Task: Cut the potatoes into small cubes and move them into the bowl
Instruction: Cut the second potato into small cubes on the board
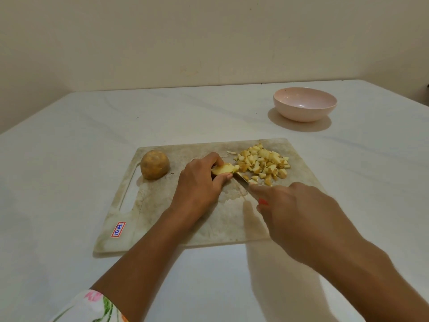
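In the head view, a pale yellow, partly cut potato piece [222, 169] is seen on a worn, marbled plastic cutting board [162, 217], pinned under the curled fingers of the left hand [200, 180]. A steel knife blade [242, 178] is laid with its tip just beside the cut face. Its handle is wrapped inside the right hand [294, 210] and hidden.

A heap of small skin-on potato cubes [264, 165] is gathered at the board's far right, and a whole round brown potato [155, 164] sits uncut at the far left. A shallow pink bowl [304, 115] is set on the white bench [69, 159] beyond the board, well apart, with nothing visible in it.

The raw flesh is judged firm but wet and slippery, so the piece is best held flat face down, with fingertips tucked back from the blade. The cubes are judged light and apt to scatter, so they are better scooped than pinched.
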